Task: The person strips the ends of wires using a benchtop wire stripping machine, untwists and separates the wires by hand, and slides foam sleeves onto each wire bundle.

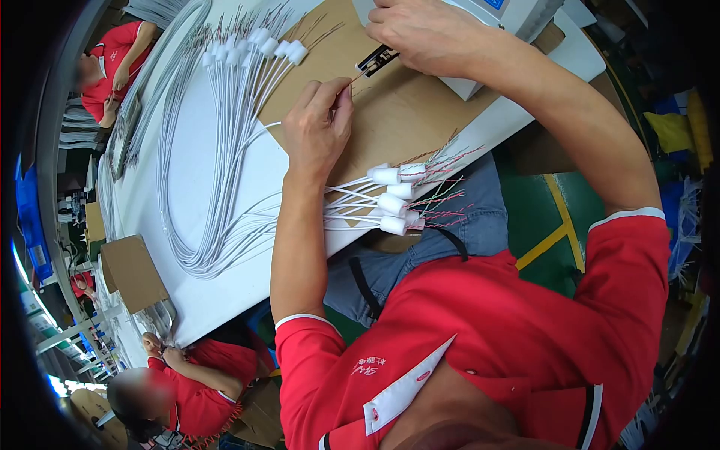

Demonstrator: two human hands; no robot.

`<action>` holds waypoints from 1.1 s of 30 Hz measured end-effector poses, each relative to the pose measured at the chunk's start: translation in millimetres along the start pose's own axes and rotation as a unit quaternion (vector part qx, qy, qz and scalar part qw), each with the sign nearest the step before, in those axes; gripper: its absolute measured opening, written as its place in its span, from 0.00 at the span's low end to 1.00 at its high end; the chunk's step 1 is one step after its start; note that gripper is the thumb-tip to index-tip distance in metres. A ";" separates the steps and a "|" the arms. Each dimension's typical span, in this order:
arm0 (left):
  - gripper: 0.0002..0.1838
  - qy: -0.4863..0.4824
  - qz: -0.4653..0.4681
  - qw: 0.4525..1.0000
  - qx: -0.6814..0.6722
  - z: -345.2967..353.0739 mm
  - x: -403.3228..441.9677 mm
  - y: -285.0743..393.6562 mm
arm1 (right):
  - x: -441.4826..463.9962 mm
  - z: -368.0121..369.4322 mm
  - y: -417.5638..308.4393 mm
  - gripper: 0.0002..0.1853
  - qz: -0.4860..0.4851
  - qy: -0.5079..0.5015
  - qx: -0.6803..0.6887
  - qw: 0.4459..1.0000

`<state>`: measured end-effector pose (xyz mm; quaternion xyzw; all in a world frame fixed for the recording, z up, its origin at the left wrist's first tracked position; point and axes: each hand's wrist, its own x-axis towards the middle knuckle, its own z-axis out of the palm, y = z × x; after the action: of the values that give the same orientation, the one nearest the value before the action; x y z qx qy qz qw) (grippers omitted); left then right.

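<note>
My left hand [319,124] is closed in a pinch over the brown board [450,109]. Thin reddish wires [361,76] stick out from its fingertips towards a small black plate with metal parts [377,61]. A white cable [266,129] runs into this hand from the left. My right hand [420,34] is curled beside a white machine [514,22] at the top edge; what its fingers hold, if anything, is hidden. Close to my left forearm lies a bundle of white cables with white plastic sleeves [392,203] and stripped, coloured wire ends.
More white cables with sleeves [255,46] fan out at the top left, looping over the white table [191,296]. Grey cable bundles lie farther left. A cardboard box [135,271] stands at the table's edge. Two co-workers in red shirts [217,364] sit at the left.
</note>
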<state>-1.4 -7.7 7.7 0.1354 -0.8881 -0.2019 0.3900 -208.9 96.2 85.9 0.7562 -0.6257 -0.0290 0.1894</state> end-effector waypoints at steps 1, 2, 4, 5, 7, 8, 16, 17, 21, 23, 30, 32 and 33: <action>0.06 0.001 -0.002 1.000 -0.001 0.4 -0.2 -0.7 | 0.3 0.3 -0.2 0.08 0.002 -0.001 0.000 1.000; 0.06 0.001 -0.003 1.000 -0.003 0.9 -0.4 -1.3 | 0.5 0.4 -0.3 0.08 0.004 -0.003 -0.001 1.000; 0.05 0.001 -0.003 1.000 -0.007 2.6 -0.4 -3.2 | 0.0 -3.7 -0.8 0.09 0.005 -0.006 -0.003 1.000; 0.05 0.001 -0.003 1.000 -0.010 2.9 -0.5 -3.7 | -0.2 -5.2 -1.0 0.09 0.006 -0.008 -0.004 1.000; 0.05 -0.009 -0.010 1.000 -0.014 1.9 -0.8 -4.2 | -0.3 -4.7 -1.3 0.10 0.012 -0.005 0.000 1.000; 0.05 -0.014 -0.013 1.000 -0.016 1.3 -0.8 -4.5 | -0.3 -4.5 -1.5 0.11 0.015 -0.004 0.001 1.000; 0.04 -0.028 -0.036 0.998 -0.038 -2.6 0.3 -4.5 | -6.0 -5.0 1.1 0.21 0.064 0.128 0.154 0.978; 0.03 -0.025 -0.037 0.998 -0.041 -2.3 0.6 -3.7 | -6.2 -4.9 1.0 0.22 0.069 0.127 0.160 0.976; 0.03 -0.025 -0.044 0.998 -0.047 1.0 0.3 -5.0 | -4.6 -1.8 0.8 0.23 0.068 0.115 0.139 0.981; 0.03 -0.027 -0.042 0.998 -0.044 3.0 0.8 -6.4 | -5.0 -1.0 -0.3 0.23 0.067 0.114 0.125 0.983; 0.06 -0.044 -0.059 0.995 -0.074 3.7 2.4 -4.0 | -4.0 -4.3 -0.7 0.24 0.055 0.063 0.107 0.991; 0.08 -0.059 -0.075 0.992 -0.088 1.2 1.7 -4.3 | -4.0 -14.2 -3.4 0.24 0.057 0.038 0.106 0.992; 0.10 -0.069 -0.075 0.991 -0.089 -1.4 1.6 -3.6 | -4.0 -16.1 -3.7 0.25 0.054 0.029 0.096 0.993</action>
<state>-1.1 -11.9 7.9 0.1525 -0.8789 -0.3176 0.3215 -201.8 104.6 98.8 0.7362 -0.6602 0.0634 0.1350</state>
